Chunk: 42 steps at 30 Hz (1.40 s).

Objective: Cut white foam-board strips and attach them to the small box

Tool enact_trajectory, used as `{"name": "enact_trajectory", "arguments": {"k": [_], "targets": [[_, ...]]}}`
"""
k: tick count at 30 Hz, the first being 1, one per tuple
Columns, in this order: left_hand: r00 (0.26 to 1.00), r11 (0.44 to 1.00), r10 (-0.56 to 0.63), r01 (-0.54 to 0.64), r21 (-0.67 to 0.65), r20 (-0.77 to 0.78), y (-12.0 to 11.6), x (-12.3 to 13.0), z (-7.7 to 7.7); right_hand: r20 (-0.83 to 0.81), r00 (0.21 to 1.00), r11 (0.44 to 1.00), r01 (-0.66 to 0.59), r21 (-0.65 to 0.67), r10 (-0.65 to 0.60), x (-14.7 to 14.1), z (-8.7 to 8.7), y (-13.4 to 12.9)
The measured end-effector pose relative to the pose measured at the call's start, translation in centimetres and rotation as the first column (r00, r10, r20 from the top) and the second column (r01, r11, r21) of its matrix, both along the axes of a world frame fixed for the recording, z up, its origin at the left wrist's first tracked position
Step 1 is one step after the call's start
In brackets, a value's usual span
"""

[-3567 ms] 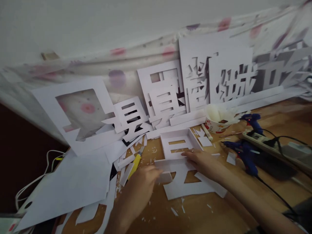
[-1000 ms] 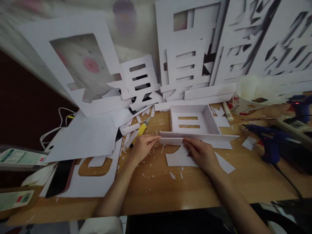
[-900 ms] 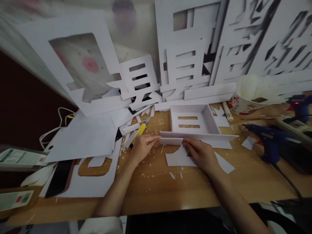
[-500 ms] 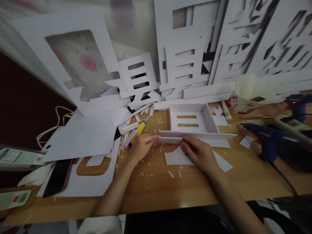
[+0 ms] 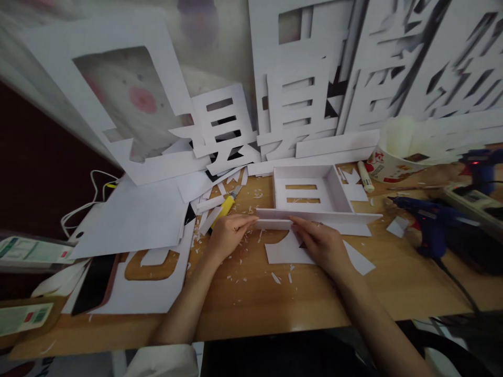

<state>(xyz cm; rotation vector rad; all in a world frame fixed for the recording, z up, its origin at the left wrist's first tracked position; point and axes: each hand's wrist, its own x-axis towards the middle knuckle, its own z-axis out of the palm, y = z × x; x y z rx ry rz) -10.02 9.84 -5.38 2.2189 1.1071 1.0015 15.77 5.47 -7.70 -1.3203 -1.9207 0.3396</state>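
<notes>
A short white foam strip (image 5: 274,224) stands on edge against the front of a longer white strip (image 5: 334,219). My left hand (image 5: 231,235) pinches the short strip's left end. At its other end, the thumb and fingertips of my right hand (image 5: 318,241) are closed on it, near the long strip. Behind them lies a white open box shape (image 5: 304,189) with two slots in its base. A flat white piece with a curved edge (image 5: 283,250) lies partly under my right hand.
A yellow cutter (image 5: 227,207) lies among scraps behind my left hand. At right are a blue glue gun (image 5: 424,217), a glue stick (image 5: 365,177), a paper bucket (image 5: 393,166) and a second glue gun (image 5: 477,165). Cut white sheets (image 5: 294,63) lean at the back.
The fingertips of my right hand have shifted slightly left and up along the short strip. My left hand keeps its pinch in nearly the same place.
</notes>
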Motion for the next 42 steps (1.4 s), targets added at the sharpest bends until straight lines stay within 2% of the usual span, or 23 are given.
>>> {"name": "enact_trajectory", "arguments": {"k": [21, 42], "targets": [[1.000, 0.997, -0.020, 0.020, 0.069, 0.008, 0.1, 0.0, -0.5, 0.010, 1.000, 0.988, -0.016, 0.150, 0.015, 0.0, -0.4, 0.3], [0.999, 0.995, -0.021, 0.017, 0.093, 0.038, 0.2, -0.1, -1.3, -0.006, 1.000, 0.990, -0.009, 0.143, 0.010, -0.2, -0.2, 0.1]]}}
